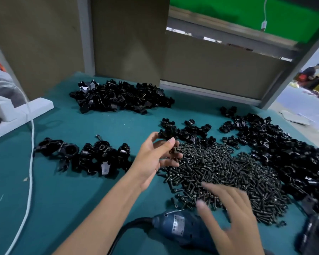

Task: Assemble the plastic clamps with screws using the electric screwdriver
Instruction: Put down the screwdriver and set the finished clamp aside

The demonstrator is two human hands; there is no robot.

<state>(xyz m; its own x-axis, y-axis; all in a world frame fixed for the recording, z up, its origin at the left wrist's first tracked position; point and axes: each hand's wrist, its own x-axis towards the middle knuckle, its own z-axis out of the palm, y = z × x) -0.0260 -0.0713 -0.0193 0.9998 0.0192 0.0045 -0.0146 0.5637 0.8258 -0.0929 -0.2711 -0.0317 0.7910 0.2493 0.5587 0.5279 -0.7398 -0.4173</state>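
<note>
Several screws (175,150) are pinched in the left hand (155,157) at the edge of the screw pile (219,172). The right hand (228,214), blurred and spread open, is poised over the electric screwdriver (175,229). Screw picking is judged underway; a plastic clamp (191,131) must be fetched next.

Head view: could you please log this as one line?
left hand: pinching screws | right hand: open, over screw pile | electric screwdriver: unheld
</note>
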